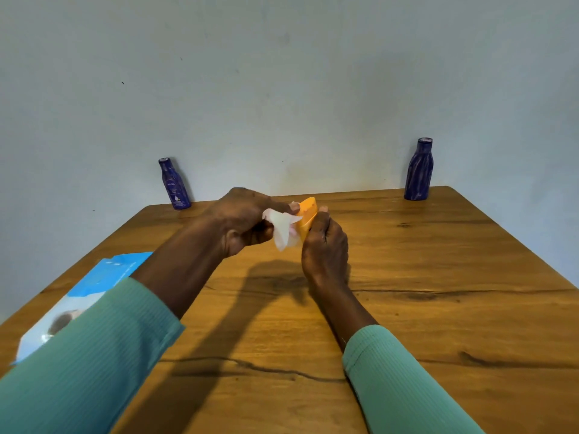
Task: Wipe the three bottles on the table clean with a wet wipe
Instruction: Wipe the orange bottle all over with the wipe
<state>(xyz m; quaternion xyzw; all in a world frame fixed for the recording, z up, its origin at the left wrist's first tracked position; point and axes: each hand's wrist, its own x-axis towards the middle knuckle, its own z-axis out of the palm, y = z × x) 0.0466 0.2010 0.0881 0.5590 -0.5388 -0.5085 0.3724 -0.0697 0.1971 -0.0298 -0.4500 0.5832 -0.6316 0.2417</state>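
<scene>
**Wiping the orange bottle, viewed over the person's forearms.**

Nearest, at the left edge of the wooden table (438,308), a blue-and-white pack of wipes (91,286) lies flat. The green left sleeve partly covers it.

Above mid-table, the right hand (324,249) has its fingers curled round the lower body of a small orange bottle (308,214). The bottle's upper end points away from the person. The left hand (241,220) pinches a crumpled white wet wipe (282,228) between thumb and fingers and holds it against the bottle's left side.

The step in hand, as judged, is cleaning the orange bottle. How much of its surface is done cannot be told. The next move probably calls for turning the bottle in the right hand so the wipe reaches the hidden faces.

Farthest, along the table's back edge by the wall, two dark bottles stand well apart. The left blue bottle (175,184) is at the far-left corner and the right blue bottle (418,170) at the far-right corner. No object is seen between the hands and either one.
</scene>
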